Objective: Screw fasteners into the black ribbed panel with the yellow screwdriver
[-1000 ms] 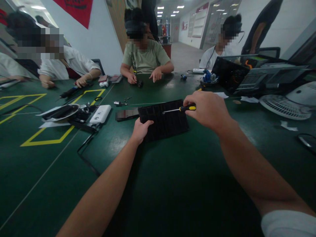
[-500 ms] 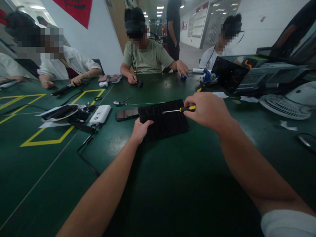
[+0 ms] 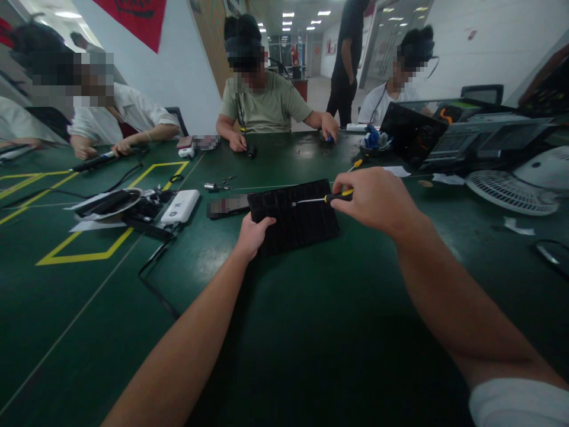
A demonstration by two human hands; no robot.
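My left hand grips the near left corner of a flat black rectangular panel, its thumb lying on top. The panel has ridges and is tilted a little. My right hand pinches the black-and-yellow handle of a screwdriver above the panel's right side. The shaft points left, its tip close to a small round silver piece that looks like a screw head. Whether tip and piece touch, I cannot tell. Behind the panel's left edge lies a dark strip-like object, partly blurred out.
On the green table, a dish of dark parts and a white box lie left. A small metal cylinder stands beyond. Another screwdriver, a white fan grille and an opened computer case are right. Co-workers sit opposite.
The screwdriver tip has shifted slightly right, and the small silver piece now shows apart from the shaft. My left hand and the panel stay put. A standing person behind has moved right.
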